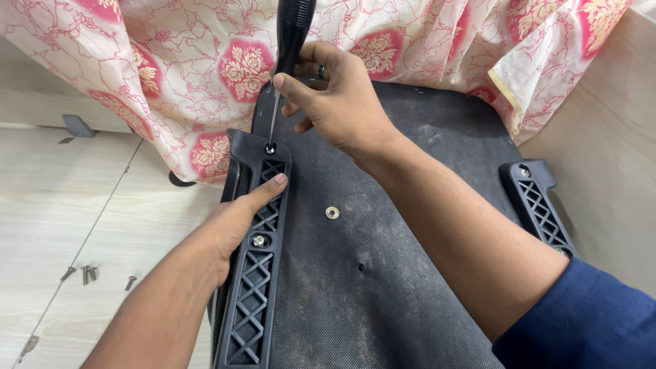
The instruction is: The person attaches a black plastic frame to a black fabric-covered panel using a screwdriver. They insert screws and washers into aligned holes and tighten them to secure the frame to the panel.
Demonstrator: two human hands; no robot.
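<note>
1. At seat underside, top-left corner: right hand is closed round black ribbed screwdriver, tip in screw.
2. Left hand lies flat & mostly open on black lattice bracket, gripping nothing, thumb pressing.
3. Driver looks light, stiff; ribbed handle = best grip pt.
4. Bracket looks rigid plastic; seat base prob heavy, steady.
</note>
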